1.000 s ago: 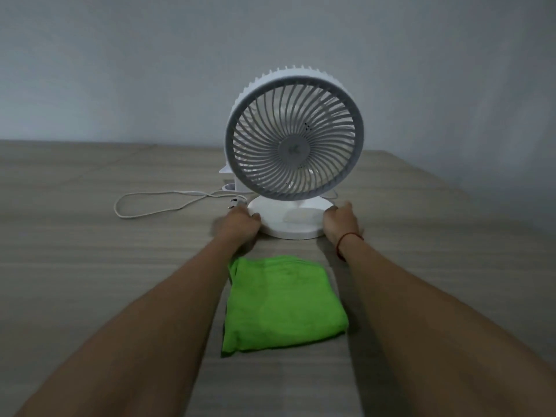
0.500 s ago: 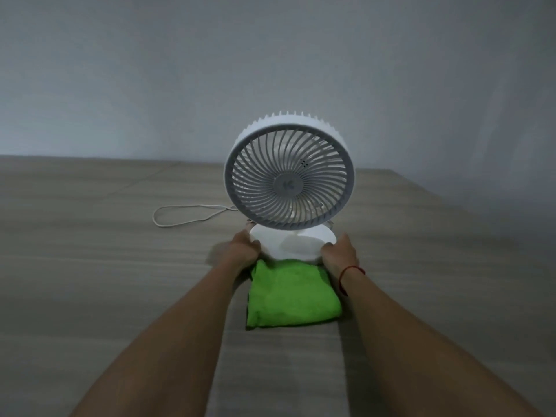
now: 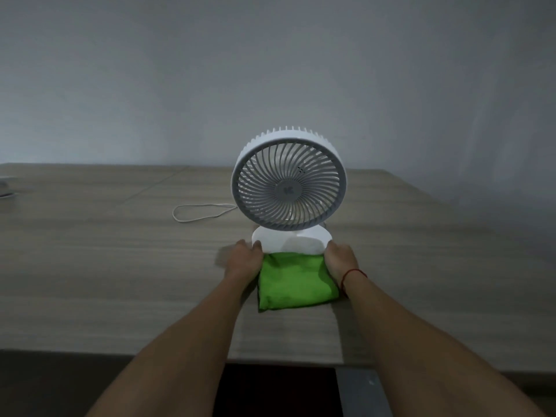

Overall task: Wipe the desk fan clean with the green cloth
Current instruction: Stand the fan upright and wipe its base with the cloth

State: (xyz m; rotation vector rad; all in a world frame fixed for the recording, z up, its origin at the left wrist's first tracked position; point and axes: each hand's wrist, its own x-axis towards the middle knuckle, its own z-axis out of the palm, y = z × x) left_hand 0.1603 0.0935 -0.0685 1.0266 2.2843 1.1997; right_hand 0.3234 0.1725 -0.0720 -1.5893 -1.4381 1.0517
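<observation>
Fan task, near to far. Dark gap and a grey metal frame piece (image 3: 359,389) sit below the near edge of the grey-brown wood-grain table (image 3: 90,266). Both bare forearms reach forward over that edge.

Folded bright green microfibre cloth (image 3: 296,281) lies flat on the table between the two wrists, its far edge touching or just tucked under the front of the fan base; can't tell which.

Left hand (image 3: 243,260) is at the left side of the base, fingers curled against the rim, heel of the hand beside the cloth's left edge. Right hand (image 3: 340,258), thin red string band (image 3: 352,273) on the wrist, is at the right side of the base, fingers curled on the rim, wrist over the cloth's right edge. Both hands clasp the base from opposite sides; neither grips the cloth.

White plastic desk fan (image 3: 288,182) stands upright on its round white base (image 3: 290,240), about mid-table, slightly right of centre. Round spiral grille faces the camera, ribbed rim on top, blades at rest behind the grille as far as can be seen.

Thin white power cord (image 3: 192,213) loops on the table to the fan's left, running behind it. Small blurred object at the far left table edge, not identifiable. Plain grey wall (image 3: 270,70) behind.
</observation>
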